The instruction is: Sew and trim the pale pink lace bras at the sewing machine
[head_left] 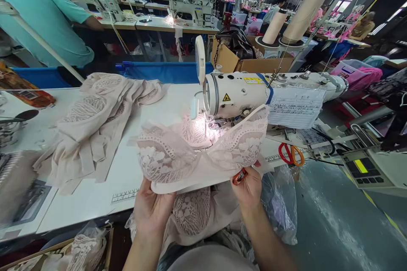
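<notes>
A pale pink lace bra (203, 161) is spread out between my two hands, in front of the sewing machine (235, 93) with its lit needle area. My left hand (152, 205) grips the bra's lower edge under the left cup. My right hand (249, 186) pinches the lower edge under the right cup. A small orange-red tool (239, 176), perhaps thread snips, also sits in the right hand; its blades are hidden. Behind the raised bra, more lace lies under the lamp by the needle. Another lace piece (192, 211) hangs over my lap.
A pile of similar lace pieces (101, 114) lies on the left of the white table (127, 178). Orange-handled scissors (291, 154) rest by the machine's right side. A cardboard box (248, 63) and thread cones (275, 27) stand behind. A person in turquoise (47, 17) sits at far left.
</notes>
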### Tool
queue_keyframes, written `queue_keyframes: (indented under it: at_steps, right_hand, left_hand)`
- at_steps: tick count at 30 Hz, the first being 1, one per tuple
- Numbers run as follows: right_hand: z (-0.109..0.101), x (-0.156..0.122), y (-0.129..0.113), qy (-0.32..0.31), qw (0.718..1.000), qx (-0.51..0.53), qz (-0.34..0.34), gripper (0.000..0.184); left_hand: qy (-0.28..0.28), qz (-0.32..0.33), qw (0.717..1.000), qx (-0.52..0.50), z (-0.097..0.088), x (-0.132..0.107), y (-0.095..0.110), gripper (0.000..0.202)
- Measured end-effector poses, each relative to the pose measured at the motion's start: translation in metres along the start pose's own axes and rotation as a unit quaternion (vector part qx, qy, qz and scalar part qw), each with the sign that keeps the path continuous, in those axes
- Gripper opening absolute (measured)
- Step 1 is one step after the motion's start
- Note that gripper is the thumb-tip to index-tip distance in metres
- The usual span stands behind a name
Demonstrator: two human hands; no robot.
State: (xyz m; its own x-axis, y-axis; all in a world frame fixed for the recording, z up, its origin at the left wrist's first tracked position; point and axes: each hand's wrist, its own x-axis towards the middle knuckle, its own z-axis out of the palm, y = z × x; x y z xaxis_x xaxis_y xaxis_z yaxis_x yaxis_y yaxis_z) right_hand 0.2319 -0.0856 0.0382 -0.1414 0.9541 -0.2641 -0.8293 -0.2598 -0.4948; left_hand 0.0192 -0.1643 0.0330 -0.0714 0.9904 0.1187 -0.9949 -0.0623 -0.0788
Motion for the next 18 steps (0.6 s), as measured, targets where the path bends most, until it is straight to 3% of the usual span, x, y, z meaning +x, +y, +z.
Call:
queue_keyframes:
  at_steps: [13,18]
  right_hand:
    - [0.0027,0.0007,-0.0027,-0.029,0.999,-0.018,-0.025,0.031]
    - [-0.0009,0.0007,-0.0027,-0.024,0.999,-0.006,-0.02,0.03]
  left_hand:
    - [0.042,0.046,0.998,0.018,-0.0018,-0.0001,0.0042,0.05]
    - [0.031,0.039,0.998,0.029,-0.0017,0.0005,0.0048,0.05]
